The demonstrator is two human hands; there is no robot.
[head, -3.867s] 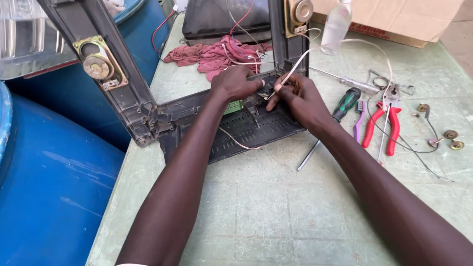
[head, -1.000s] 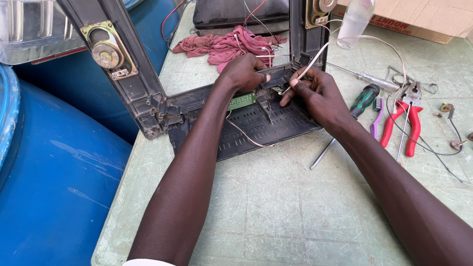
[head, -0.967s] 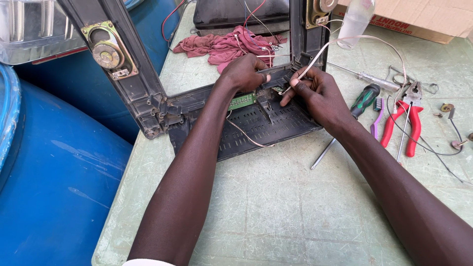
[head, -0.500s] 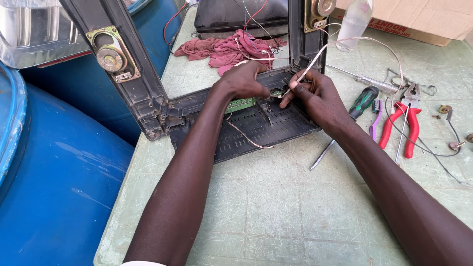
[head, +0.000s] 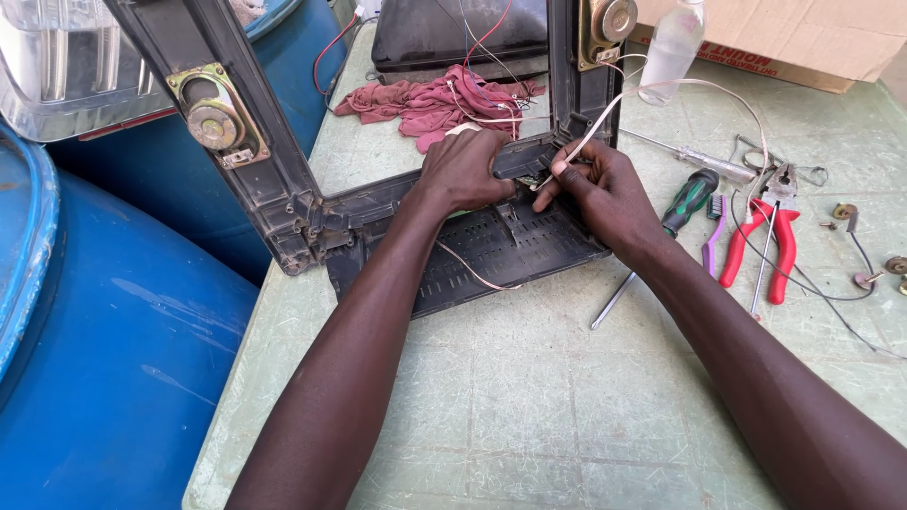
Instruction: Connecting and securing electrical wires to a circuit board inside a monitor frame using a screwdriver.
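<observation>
Since a second ago both hands barely shifted: left hand (head: 465,168) stays clamped on the frame's (head: 567,85) lower bar near the table's (head: 529,397) far edge, right hand (head: 593,184) keeps pinching the white wire (head: 605,111) there, so the fiddly wire work looks unfinished.

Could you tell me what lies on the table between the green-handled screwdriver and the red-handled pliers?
A small purple-handled tool lies between the green-handled screwdriver and the red-handled pliers, in the head view.
</observation>
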